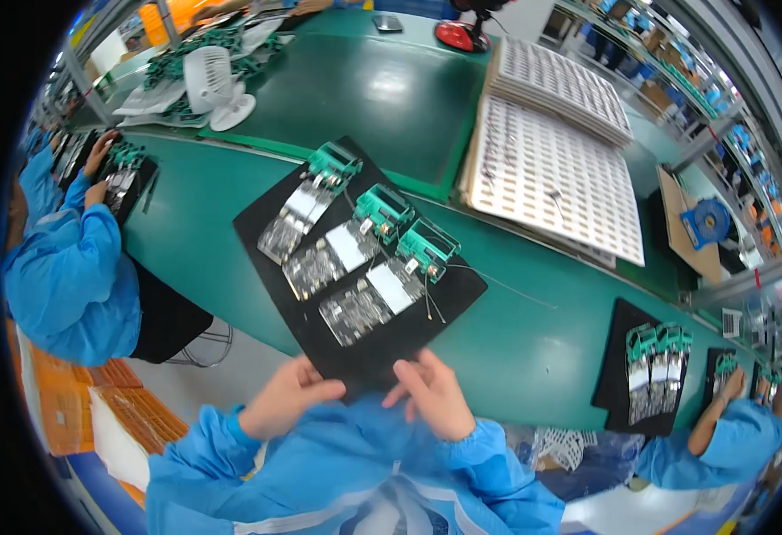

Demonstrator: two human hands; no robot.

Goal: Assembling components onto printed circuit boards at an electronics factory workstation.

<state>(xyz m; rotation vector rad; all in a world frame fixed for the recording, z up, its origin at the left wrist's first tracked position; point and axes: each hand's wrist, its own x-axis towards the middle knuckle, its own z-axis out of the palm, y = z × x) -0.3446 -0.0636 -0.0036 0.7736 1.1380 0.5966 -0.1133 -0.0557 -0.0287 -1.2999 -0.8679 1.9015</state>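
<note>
Before me a black mat [444,303] lies turned at an angle on the green bench. On it, side by side, lie three circuit boards: a left board [277,239], a middle board [312,269] and a right board [353,314]. Each has a white patch and a green plastic holder at its far end; the right green holder [428,248] has thin wires trailing from it. My left hand [291,398] is at the mat's near-left edge, thumb and fingers apart; whether it touches the mat is unclear. My right hand [434,395], slightly blurred, hovers by the near edge, fingers apart, holding nothing.
White trays with rows of holes [556,178] are stacked at the back right. A white fan [208,85] stands at the back left beside green parts. Another mat with boards [654,379] lies to the right. Co-workers in blue sit on both sides.
</note>
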